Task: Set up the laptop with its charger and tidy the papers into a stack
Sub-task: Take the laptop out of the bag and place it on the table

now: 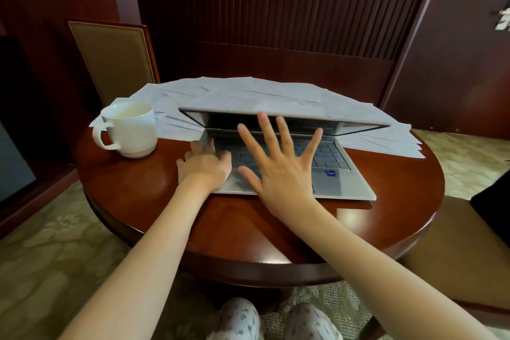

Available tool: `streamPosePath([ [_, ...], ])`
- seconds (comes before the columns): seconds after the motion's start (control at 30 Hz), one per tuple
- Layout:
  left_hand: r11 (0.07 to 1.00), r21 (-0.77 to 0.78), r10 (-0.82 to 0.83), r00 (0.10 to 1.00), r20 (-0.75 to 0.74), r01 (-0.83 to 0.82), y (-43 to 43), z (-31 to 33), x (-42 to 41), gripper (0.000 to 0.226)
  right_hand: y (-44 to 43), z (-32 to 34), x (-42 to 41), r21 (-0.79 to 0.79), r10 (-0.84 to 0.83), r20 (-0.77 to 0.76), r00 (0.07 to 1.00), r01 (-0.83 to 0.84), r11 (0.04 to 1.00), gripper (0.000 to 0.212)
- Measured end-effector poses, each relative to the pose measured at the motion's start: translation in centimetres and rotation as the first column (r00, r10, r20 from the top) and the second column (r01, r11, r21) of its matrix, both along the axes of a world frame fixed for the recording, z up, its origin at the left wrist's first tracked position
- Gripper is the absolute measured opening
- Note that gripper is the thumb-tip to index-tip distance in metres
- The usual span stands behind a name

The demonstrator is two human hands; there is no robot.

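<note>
We log: laptop (347,185) half-open | left hand (205,165) flat on its base, gripping nothing | right hand (281,171) splayed wide over keyboard, empty | papers (248,91) spread behind.

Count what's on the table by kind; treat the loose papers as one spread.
Laptop: 1
Mug: 1
Paper spread: 1
Total on the table: 3

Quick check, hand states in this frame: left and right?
Left hand: rests on the left side of the laptop base; fingers blurred, cannot tell if it grips.
Right hand: open, fingers spread over the keyboard, holding nothing.
</note>
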State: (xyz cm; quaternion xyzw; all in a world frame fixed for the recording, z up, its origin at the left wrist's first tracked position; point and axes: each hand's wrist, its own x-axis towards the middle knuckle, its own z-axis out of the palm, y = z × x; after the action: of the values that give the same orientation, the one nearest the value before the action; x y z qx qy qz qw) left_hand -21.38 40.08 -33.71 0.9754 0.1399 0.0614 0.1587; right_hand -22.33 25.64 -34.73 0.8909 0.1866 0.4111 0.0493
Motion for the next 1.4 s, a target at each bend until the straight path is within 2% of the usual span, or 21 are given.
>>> streamPosePath([
  [0.13,1.000,-0.016,0.026,1.000,-0.007,-0.026,0.0,-0.1,0.2,0.056,0.7,3.2,1.5,0.005,-0.034,-0.035,0.999,0.034,0.999,0.065],
  [0.23,0.999,-0.024,0.025,1.000,0.002,-0.025,0.0,-0.1,0.2,0.056,1.0,5.6,2.9,0.018,0.013,-0.112,0.994,-0.011,1.000,0.067],
  [0.53,1.000,0.002,0.021,1.000,-0.006,-0.021,0.1,-0.1,0.6,0.056,2.0,9.9,8.8,0.033,0.038,-0.185,0.982,-0.032,0.999,0.075],
  [0.97,0.999,0.016,-0.030,0.999,-0.021,0.031,0.8,-0.1,2.3,0.056,2.4,12.7,15.9,0.033,0.065,-0.371,0.926,-0.056,0.998,0.090],
  [1.4,0.998,-0.034,-0.053,0.999,-0.010,0.053,1.4,-0.3,3.3,0.054,3.3,12.4,19.6,-0.011,0.006,-0.512,0.859,-0.014,1.000,0.105],
])
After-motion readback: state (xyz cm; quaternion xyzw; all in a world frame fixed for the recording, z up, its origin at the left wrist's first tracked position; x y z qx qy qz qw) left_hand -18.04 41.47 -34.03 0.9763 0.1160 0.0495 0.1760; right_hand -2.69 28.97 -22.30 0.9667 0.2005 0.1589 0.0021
